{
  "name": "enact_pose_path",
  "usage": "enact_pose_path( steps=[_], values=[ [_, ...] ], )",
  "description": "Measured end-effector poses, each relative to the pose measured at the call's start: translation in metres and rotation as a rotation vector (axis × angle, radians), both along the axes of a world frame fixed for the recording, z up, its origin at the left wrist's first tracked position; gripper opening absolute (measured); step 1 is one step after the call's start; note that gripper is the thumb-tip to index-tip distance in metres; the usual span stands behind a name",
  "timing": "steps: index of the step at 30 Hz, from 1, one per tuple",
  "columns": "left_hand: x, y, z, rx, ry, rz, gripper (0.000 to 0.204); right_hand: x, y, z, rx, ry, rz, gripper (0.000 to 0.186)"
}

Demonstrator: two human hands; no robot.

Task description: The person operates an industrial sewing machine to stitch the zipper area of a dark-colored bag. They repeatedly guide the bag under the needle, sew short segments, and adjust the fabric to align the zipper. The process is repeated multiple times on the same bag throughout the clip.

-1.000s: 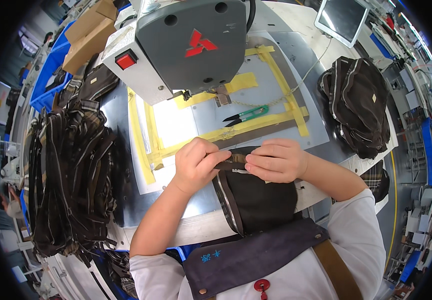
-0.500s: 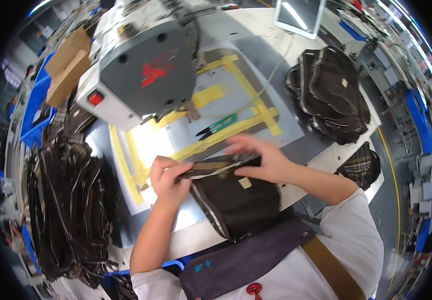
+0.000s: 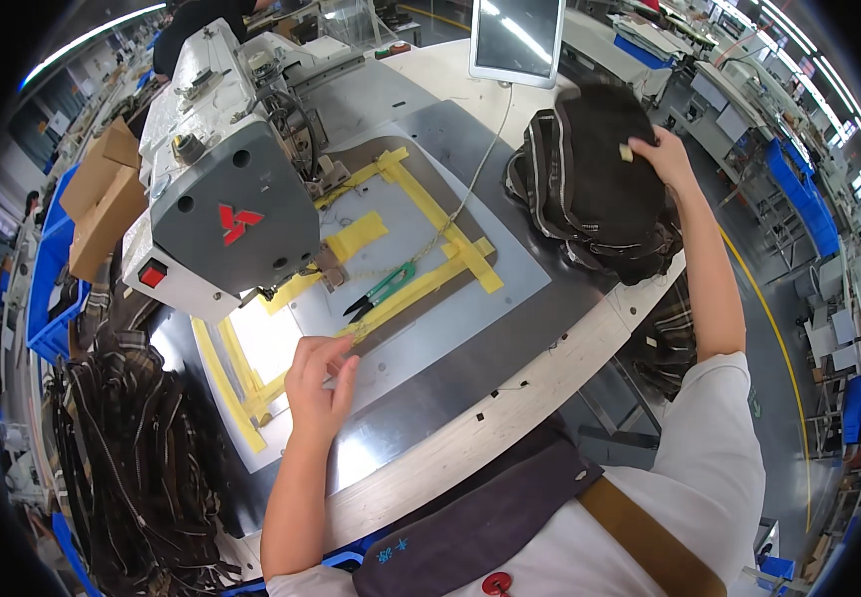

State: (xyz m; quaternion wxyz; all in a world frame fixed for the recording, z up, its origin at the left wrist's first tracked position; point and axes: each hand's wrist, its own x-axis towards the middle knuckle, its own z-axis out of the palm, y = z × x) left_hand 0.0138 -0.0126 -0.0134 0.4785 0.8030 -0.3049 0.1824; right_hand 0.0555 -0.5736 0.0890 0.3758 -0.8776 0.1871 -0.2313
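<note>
My right hand (image 3: 661, 151) reaches far out to the right and rests on top of a pile of dark bags (image 3: 580, 209), its fingers closed on the top bag beside a small pale label. My left hand (image 3: 319, 383) lies open, fingers apart, on the grey metal work plate (image 3: 510, 269), touching the yellow tape frame (image 3: 429, 221). It holds nothing. A pair of green-handled snips (image 3: 383, 292) lies just beyond its fingertips. The grey sewing machine head (image 3: 226, 214) stands over the plate at the upper left.
A large heap of dark striped bags (image 3: 122, 458) fills the left side. A cardboard box (image 3: 102, 199) and blue bins (image 3: 47, 298) stand at the far left. A white screen (image 3: 515, 40) stands at the back. The pale table edge (image 3: 510, 408) curves before me.
The dark bag that both hands held at the table's front edge has gone to the right pile with my right hand. My left hand has let go and lies open on the plate.
</note>
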Motion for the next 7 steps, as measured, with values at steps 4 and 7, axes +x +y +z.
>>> enact_pose_path(
  steps=[4,7],
  values=[
    [-0.004,0.004,0.0,0.02,0.048,0.025,0.027,0.009,0.029,-0.006,-0.602,-0.142,-0.043,0.043],
    [-0.015,0.031,0.005,0.072,0.047,0.12,0.026,-0.005,0.088,-0.014,-0.674,-0.207,0.371,0.046]
  ],
)
